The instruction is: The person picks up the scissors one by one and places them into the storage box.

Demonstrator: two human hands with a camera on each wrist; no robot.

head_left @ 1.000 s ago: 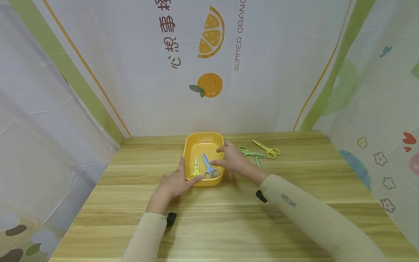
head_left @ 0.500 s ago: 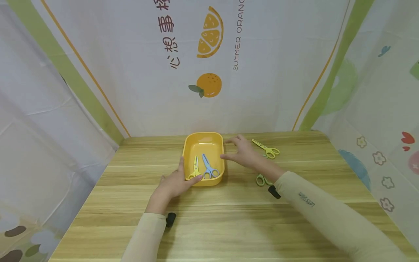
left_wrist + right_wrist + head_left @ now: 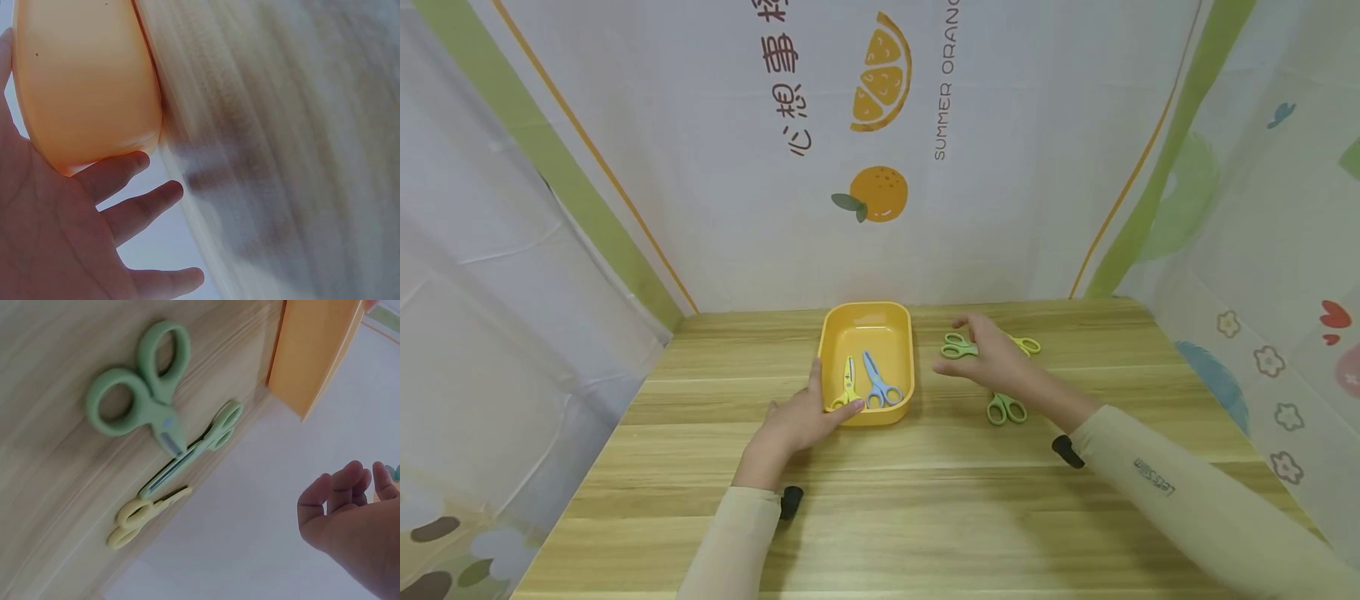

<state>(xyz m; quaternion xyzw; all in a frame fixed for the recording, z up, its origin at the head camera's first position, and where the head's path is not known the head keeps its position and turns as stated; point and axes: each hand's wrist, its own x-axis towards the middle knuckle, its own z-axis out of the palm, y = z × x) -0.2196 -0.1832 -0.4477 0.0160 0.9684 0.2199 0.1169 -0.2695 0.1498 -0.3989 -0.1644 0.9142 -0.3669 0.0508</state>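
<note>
My left hand (image 3: 795, 419) rests against the near left corner of a yellow tray (image 3: 868, 419), thumb over the front rim. In the left wrist view, its other fingers (image 3: 140, 212) stretch out straight and apart, one touching the tray's outer wall. Inside the tray lie yellow scissors (image 3: 849, 385) and blue scissors (image 3: 880, 385). My right hand (image 3: 996, 357) hovers over the scissors right of the tray, fingers loosely bent and holding nothing. Beneath it are green scissors (image 3: 956, 347), a nearer green pair (image 3: 1006, 408) and yellow scissors (image 3: 1027, 344), all partly hidden by that hand.
The wood-grain table (image 3: 880, 517) meets a white printed curtain (image 3: 1000, 233) right behind the tray. Similar curtains (image 3: 512, 275) hang along the left and right sides. Black wrist-camera mounts (image 3: 1067, 451) sit at both wrists.
My right hand has moved from the tray's right rim rightwards to above the loose scissors. My left hand and the tray have stayed in place.
</note>
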